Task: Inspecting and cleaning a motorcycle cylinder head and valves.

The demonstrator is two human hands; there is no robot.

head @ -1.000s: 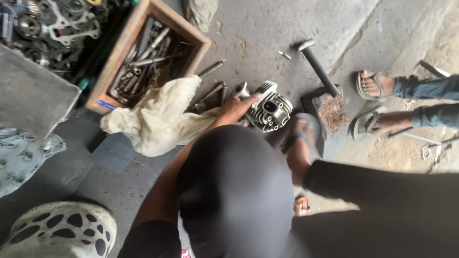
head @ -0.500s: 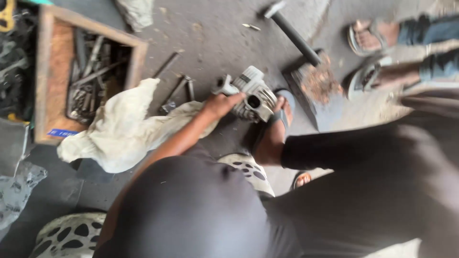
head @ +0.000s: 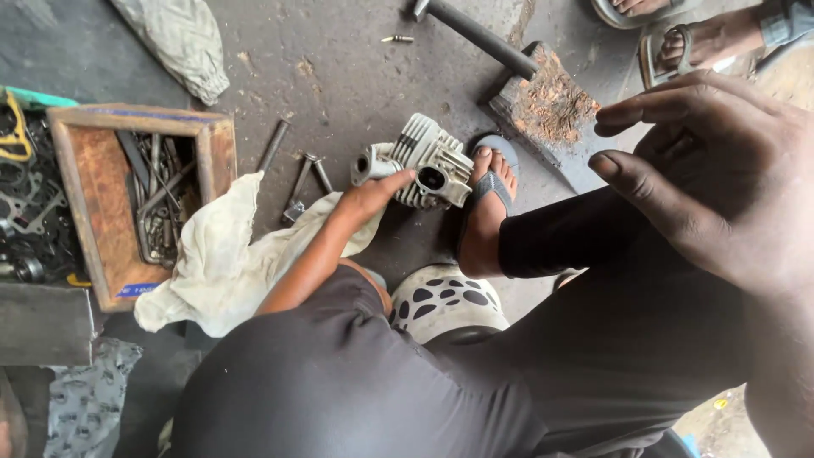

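Cylinder (head: 424,161) on the floor, mid-frame, with a sandalled foot (head: 490,199) touching it at 3 o'clock. Left hand (head: 369,197) lays its fingers on it from 7 o'clock; whether they grip, I cannot tell. Right hand (head: 721,170) hangs empty, fingers spread. Risk, I'd judge: a loose hold lets the heavy casting tip onto bare toes, or the rag (head: 225,263) at 8 o'clock snags.
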